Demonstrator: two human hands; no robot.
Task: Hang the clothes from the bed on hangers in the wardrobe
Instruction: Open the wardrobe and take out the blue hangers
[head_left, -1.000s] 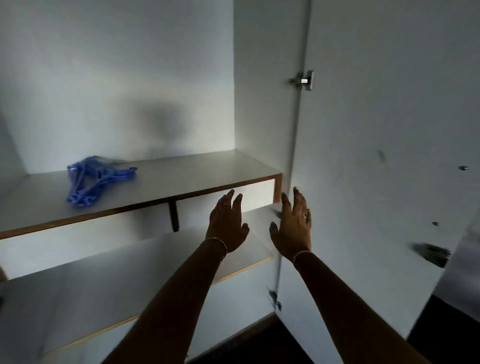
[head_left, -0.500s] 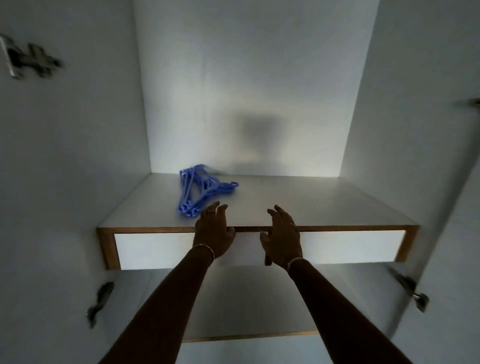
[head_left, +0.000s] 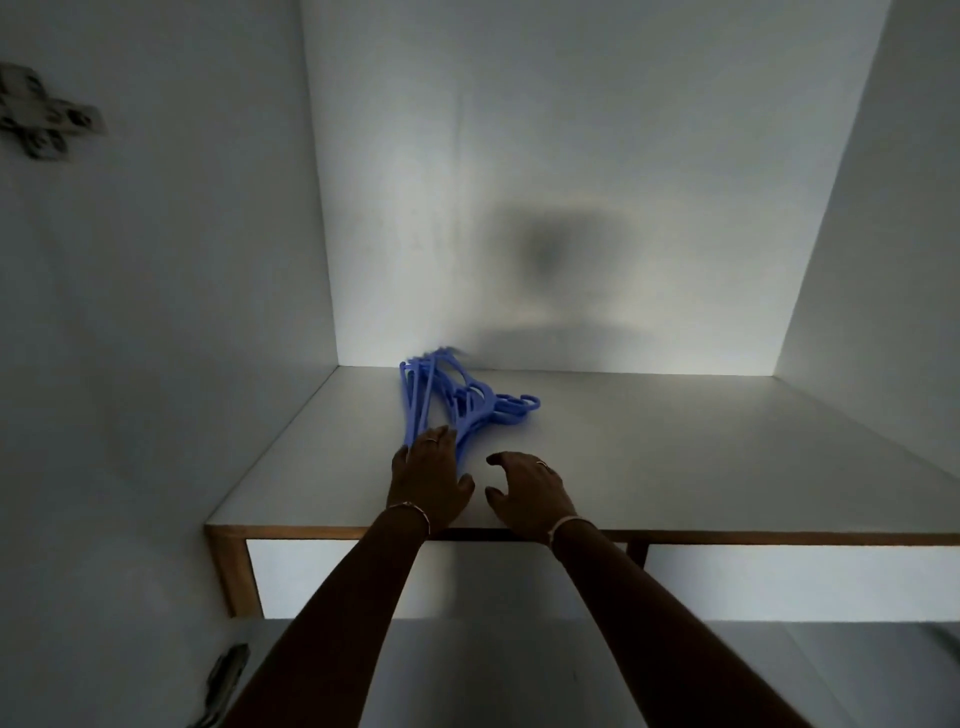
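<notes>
L hand (head_left: 428, 480) on blue hangers (head_left: 460, 405), shelf (head_left: 701, 457)

Left forearm (head_left: 332, 623) and right forearm (head_left: 649, 623): bare from the wrist to the lower edge of the view.

Left hand (head_left: 428, 483): a thin left bracelet (head_left: 411, 511) at the wrist and a narrow left ring (head_left: 431, 440) on one finger.

Right hand (head_left: 530, 493): a thin, pale right bracelet (head_left: 563, 524) at the wrist and a narrow right ring (head_left: 542, 464) on one finger.

Lighting is dim; finer detail of the jewellery cannot be resolved.
</notes>
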